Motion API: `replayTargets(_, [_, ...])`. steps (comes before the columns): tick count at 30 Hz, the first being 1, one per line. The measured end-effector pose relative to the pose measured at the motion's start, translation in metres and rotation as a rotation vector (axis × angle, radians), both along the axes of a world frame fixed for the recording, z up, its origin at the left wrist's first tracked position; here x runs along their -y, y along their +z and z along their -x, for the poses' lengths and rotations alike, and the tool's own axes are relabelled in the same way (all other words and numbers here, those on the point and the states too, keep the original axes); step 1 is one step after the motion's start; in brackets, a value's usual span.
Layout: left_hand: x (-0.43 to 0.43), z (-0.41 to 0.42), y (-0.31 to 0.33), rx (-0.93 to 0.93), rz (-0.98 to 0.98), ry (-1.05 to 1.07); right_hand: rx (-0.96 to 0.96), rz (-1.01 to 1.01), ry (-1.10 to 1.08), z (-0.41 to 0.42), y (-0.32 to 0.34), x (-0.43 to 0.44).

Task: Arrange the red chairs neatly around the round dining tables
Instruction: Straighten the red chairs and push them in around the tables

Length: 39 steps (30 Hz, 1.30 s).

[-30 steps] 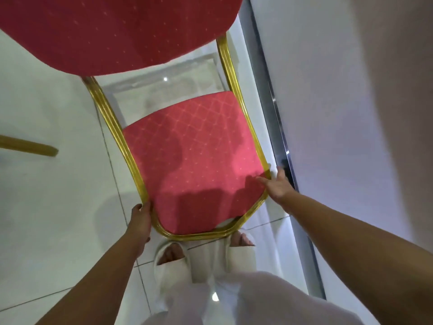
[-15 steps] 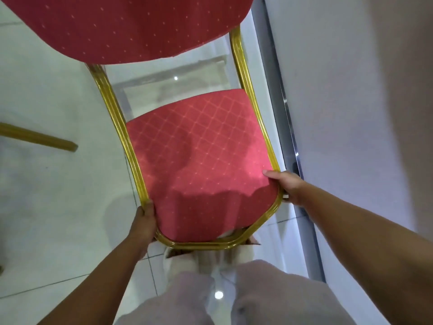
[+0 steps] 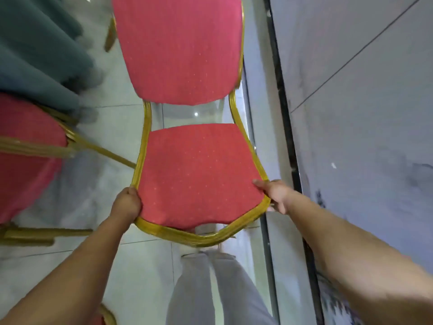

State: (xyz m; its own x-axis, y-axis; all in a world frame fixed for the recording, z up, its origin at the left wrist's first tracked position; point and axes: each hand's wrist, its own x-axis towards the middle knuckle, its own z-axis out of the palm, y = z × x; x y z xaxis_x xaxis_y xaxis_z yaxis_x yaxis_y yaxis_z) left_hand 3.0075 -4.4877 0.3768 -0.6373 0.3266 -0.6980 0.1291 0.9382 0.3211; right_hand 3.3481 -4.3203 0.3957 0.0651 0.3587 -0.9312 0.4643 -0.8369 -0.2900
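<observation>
Here, head view, one item in hand.

Item: red chair (image 3: 199, 174), gold frame (image 3: 199, 238), red dotted seat and backrest (image 3: 182, 48). We hold it directly in front of us over the pale tiled floor (image 3: 105, 184), between the grey wall (image 3: 363, 113) on our right and a neighbouring red chair (image 3: 25, 148) on our left. Its legs are hidden, so we cannot tell whether it is lifted or standing.

Hands: our left hand (image 3: 127, 204) is curled round the frame at the front-left corner of the seat. Our right hand (image 3: 274, 194) grips the front-right corner, thumb laid on the cushion, fingers tucked under the rail.

Orientation: the front rail faces us and the backrest faces away. The long axis runs from the front rail to the top of the backrest, straight ahead of us and roughly parallel to the wall.

Surroundings: a teal cloth (image 3: 39, 55) hangs at upper left, probably a draped table. Our trousered legs (image 3: 210, 289) are just beneath the front rail.

Hazards, as we judge them:
- The neighbouring chair's gold leg slants close to our frame's left side; a swing leftward could lock the two.
- The wall is near; drift rightward could scrape the frame.
- The front rail is close to our shins; a long stride could knock it.
- The hidden legs could snag the cloth hem as we turn toward the table.
</observation>
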Motion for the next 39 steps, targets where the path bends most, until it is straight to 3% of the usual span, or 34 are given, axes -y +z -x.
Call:
replayTargets(5, [-0.049,-0.012,0.121,0.158,-0.004,0.101,-0.082,-0.167,-0.12,0.004,0.136,-0.046])
replayTargets(9, [-0.067,-0.028,0.178,0.211,-0.059,0.137,-0.28,-0.287,-0.39,0.01,0.202,-0.068])
replayTargets(11, [-0.07,-0.036,0.191,0.163,-0.122,0.025,-0.373,-0.327,-0.564,0.025,0.214,-0.066])
replayTargets(14, [-0.075,-0.036,0.194,-0.026,-0.246,-0.329,-0.402,-0.312,-0.691,0.053,0.211,-0.053])
replayTargets(17, [-0.084,-0.03,0.195,0.047,-0.261,-0.393,-0.306,-0.347,-0.763,0.073,0.207,-0.056])
replayTargets(19, [-0.093,-0.019,0.199,0.039,-0.252,-0.422,-0.256,-0.363,-0.747,0.084,0.212,-0.07])
replayTargets(24, [-0.149,0.022,0.232,0.098,-0.338,-0.725,-0.251,-0.38,-0.6,0.13,0.237,-0.144])
replayTargets(32, [-0.21,0.077,0.252,0.236,-0.415,-0.58,-0.271,-0.381,-0.283,0.19,0.273,-0.245])
replayTargets(39, [-0.212,0.115,0.263,0.235,-0.407,-0.4,-0.299,-0.4,0.075,0.284,0.295,-0.3])
